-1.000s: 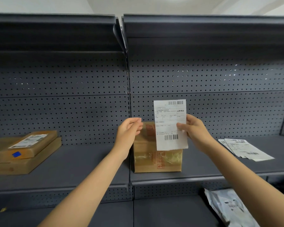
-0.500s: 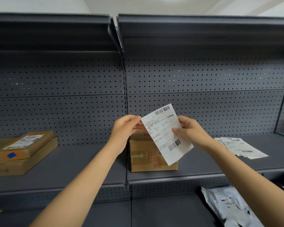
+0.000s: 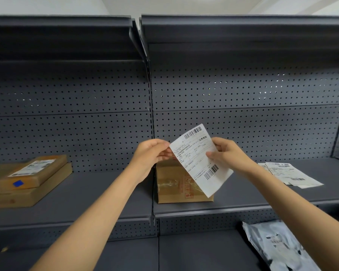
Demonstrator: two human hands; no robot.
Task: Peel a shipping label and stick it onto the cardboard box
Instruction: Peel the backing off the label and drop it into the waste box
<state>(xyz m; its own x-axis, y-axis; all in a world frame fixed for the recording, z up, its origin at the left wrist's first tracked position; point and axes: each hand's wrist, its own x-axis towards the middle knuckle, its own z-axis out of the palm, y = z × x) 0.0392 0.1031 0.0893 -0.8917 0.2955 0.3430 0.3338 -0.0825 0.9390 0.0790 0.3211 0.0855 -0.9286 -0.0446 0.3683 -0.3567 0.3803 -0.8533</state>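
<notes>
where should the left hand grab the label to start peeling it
At the upper-left corner of the shipping label, coming in from the left. The sheet is tilted, so that corner points at the left hand, while the right hand already pinches the right edge.

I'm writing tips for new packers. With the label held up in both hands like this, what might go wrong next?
1. The left hand pinches only a corner of the shipping label, so peeling could tear or curl it.
2. The label is tilted relative to the cardboard box behind it, so it may stick on crooked.
3. The box front shows glossy tape, so the label may wrinkle there.
</notes>
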